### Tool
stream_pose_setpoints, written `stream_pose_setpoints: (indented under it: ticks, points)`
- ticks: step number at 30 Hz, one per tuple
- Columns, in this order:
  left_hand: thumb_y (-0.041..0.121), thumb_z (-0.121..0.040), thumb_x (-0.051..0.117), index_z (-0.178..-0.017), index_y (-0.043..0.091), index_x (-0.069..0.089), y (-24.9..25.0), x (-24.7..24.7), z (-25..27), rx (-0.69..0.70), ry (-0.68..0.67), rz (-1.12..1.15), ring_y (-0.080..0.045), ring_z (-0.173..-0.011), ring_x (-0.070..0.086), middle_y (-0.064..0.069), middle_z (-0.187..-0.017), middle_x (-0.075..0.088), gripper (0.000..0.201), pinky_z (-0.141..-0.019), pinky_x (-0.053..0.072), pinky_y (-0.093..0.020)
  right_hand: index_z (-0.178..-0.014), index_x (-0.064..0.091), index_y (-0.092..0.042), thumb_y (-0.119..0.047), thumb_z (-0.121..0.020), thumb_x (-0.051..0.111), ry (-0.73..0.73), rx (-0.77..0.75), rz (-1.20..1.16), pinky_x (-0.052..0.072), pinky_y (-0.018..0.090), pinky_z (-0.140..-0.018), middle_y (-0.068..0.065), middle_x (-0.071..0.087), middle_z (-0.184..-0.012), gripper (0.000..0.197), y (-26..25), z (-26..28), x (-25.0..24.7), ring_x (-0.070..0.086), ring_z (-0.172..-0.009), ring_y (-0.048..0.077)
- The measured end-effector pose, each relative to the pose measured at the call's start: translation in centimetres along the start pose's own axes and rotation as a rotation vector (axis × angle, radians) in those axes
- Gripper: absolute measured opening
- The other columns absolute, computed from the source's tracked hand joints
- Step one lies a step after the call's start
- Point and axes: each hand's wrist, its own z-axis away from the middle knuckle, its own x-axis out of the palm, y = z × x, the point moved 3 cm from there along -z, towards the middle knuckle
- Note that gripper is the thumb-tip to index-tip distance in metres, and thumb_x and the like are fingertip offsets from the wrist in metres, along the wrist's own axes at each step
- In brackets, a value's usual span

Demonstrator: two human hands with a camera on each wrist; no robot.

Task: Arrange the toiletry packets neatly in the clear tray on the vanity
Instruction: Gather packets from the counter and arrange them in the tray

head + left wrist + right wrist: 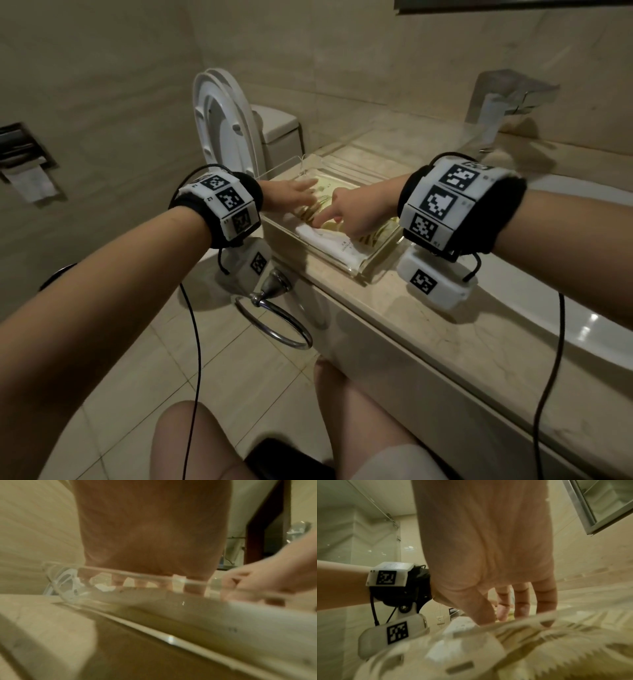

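Note:
A clear tray sits on the stone vanity, near its left end. Inside lie several yellow-green toiletry packets with serrated edges and a white printed packet at the near side. My left hand reaches into the tray's far left part with straight fingers on the packets. My right hand is over the tray's middle, its index finger pointing down onto the packets. In the right wrist view its fingertips touch the packets. The left wrist view shows the tray wall in front of my left fingers.
A toilet with raised lid stands left of the vanity. A chrome towel ring hangs on the vanity's end. A white basin and faucet lie to the right. A paper holder is on the left wall.

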Motion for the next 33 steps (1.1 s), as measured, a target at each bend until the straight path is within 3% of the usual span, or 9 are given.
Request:
stream_pose_setpoints:
  ticks: [4,6,10,13,15,17,19,23,33]
  points:
    - [0.020,-0.103,0.030,-0.153,0.015,0.006,1.0,-1.4,0.4,0.040,0.057,0.145,-0.019,-0.148,0.009,-0.005,-0.160,0.006,0.055,-0.118,0.008,-0.030,-0.142,0.039,-0.028,0.001,-0.091,0.033,0.023,-0.011,-0.105,0.034,0.023,-0.092,0.006,0.040,-0.145,0.059,-0.1,0.7,-0.3,0.042,-0.127,0.020]
    - [0.021,-0.103,0.030,-0.152,0.015,0.013,1.8,-2.1,0.5,0.045,0.110,0.186,-0.020,-0.146,0.017,-0.006,-0.159,0.014,0.053,-0.116,0.014,-0.028,-0.138,0.045,-0.027,0.004,-0.088,0.033,0.042,-0.017,-0.171,0.041,0.026,-0.091,0.004,0.043,-0.143,0.060,0.1,1.2,-0.6,0.048,-0.115,0.018]
    - [0.025,-0.101,0.038,-0.144,0.011,0.037,3.6,-3.2,0.5,0.094,0.280,0.223,-0.022,-0.134,0.039,-0.008,-0.149,0.038,0.046,-0.101,0.033,-0.026,-0.129,0.054,-0.022,0.005,-0.088,0.036,0.113,0.004,-0.237,0.040,0.014,-0.065,-0.003,0.056,-0.120,0.053,0.7,1.8,-0.8,0.047,-0.079,0.006]
    - [0.023,-0.098,0.044,-0.136,0.013,0.047,4.6,-3.2,0.2,0.125,0.334,0.396,-0.019,-0.113,0.048,-0.007,-0.138,0.049,0.040,-0.083,0.043,-0.029,-0.123,0.060,-0.019,0.004,-0.087,0.033,0.178,0.024,-0.293,0.037,0.018,-0.054,0.004,0.056,-0.125,0.050,1.3,2.4,-0.8,0.051,-0.079,0.013]
    - [0.021,-0.097,0.045,-0.133,0.014,0.049,5.5,-3.1,-0.1,0.150,0.322,0.563,-0.015,-0.108,0.046,-0.005,-0.132,0.052,0.037,-0.086,0.043,-0.032,-0.119,0.063,-0.016,0.001,-0.090,0.033,0.228,0.055,-0.362,0.038,0.020,-0.052,-0.001,0.061,-0.104,0.045,2.0,2.9,-0.8,0.047,-0.066,0.010]
    - [0.019,-0.097,0.043,-0.124,0.016,0.052,6.5,-3.0,-0.3,0.169,0.321,0.694,-0.013,-0.101,0.047,-0.001,-0.119,0.055,0.029,-0.083,0.042,-0.031,-0.114,0.065,-0.014,-0.001,-0.091,0.035,0.302,0.112,-0.430,0.038,0.019,-0.049,-0.009,0.052,-0.075,0.040,3.1,3.4,-0.7,0.041,-0.058,0.007]
    - [0.020,-0.098,0.041,-0.109,0.018,0.053,7.7,-2.9,-0.4,0.167,0.307,0.798,-0.009,-0.087,0.048,0.004,-0.100,0.054,0.016,-0.077,0.041,-0.028,-0.110,0.067,-0.015,-0.004,-0.091,0.040,0.368,0.176,-0.527,0.040,0.019,-0.050,-0.008,0.047,-0.068,0.035,4.3,3.9,-0.6,0.042,-0.058,0.007]
    - [0.020,-0.098,0.039,-0.086,0.023,0.051,10.1,-2.3,-0.7,0.176,0.242,0.953,-0.006,-0.071,0.046,0.010,-0.080,0.050,0.017,-0.072,0.041,-0.024,-0.111,0.067,-0.009,-0.011,-0.090,0.052,0.447,0.295,-0.708,0.041,0.020,-0.052,-0.003,0.053,-0.072,0.026,6.5,5.1,0.1,0.047,-0.061,0.008]
    - [0.021,-0.095,0.039,-0.080,0.024,0.048,16.3,-0.2,-1.1,0.221,0.146,1.039,-0.007,-0.065,0.044,0.010,-0.071,0.046,0.018,-0.070,0.041,-0.023,-0.118,0.059,-0.009,-0.018,-0.095,0.049,0.548,0.535,-1.008,0.043,0.023,-0.063,-0.003,0.057,-0.083,0.026,11.9,9.7,2.6,0.050,-0.068,0.008]
